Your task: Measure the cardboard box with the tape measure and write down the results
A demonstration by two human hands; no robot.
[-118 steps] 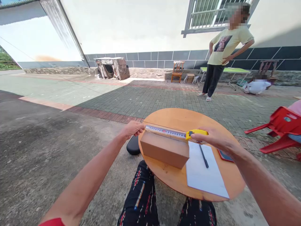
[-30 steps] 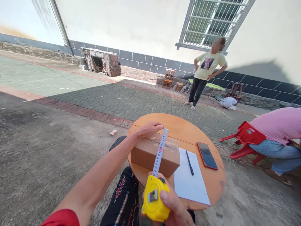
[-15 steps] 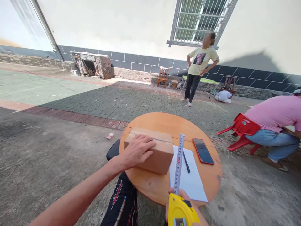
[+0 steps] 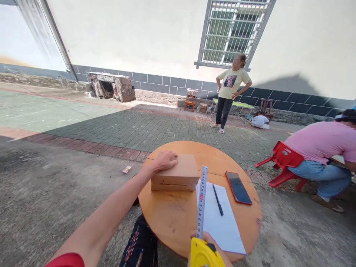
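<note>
A pale wall point(image 4: 125, 33) closes off the yard. In front of it stands a person in a yellow shirt point(image 4: 232, 81), and off to the right a person in a pink shirt point(image 4: 319, 142) sits bent over on a red chair point(image 4: 289, 157), partly cut off by the frame.

Nearest is the round wooden worktop point(image 4: 164, 222). The cardboard box point(image 4: 175, 183) rests towards its far left side, a long face turned to the wearer. The left hand point(image 4: 166, 160) lies palm down over the box's far left part; its underside is hidden, so I cannot tell whether it grips or only steadies. White paper point(image 4: 228, 230) lies right of the box.

The right hand point(image 4: 220, 251) is clamped around the yellow tape measure point(image 4: 204, 254), whose case runs off the bottom edge; most of the fingers are out of sight behind it. Its blade point(image 4: 200, 207) is drawn out beside the box, not lying along it; how high it hangs over the paper is unclear.

The step seems to be setting the box for measuring; laying the blade on it would call for bringing the tip to an edge.

A red-edged phone point(image 4: 239, 188) and a black pen point(image 4: 218, 200), on the paper, are the smaller pieces.
</note>
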